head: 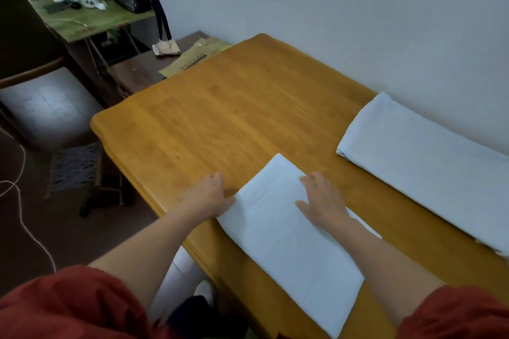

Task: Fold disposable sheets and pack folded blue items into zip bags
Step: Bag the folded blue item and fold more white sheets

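Both hands rest on the work. The right hand lies spread and flat on top of the sheet, fingers pointing away, pressing it down. The left hand lies on the table just beside the sheet's left edge, fingers loosely straight and the thumb touching that edge; neither hand pinches anything.

The pale blue sheet lies near the person as a long folded strip, running from the near edge of the table toward the middle. A second sheet, also a long folded strip, lies well apart on the right, along the wall.

By my reading, folding is partly done. Both strips look too long for bagging and likely need further folds. No zip bags are in view, so packing appears not yet begun.
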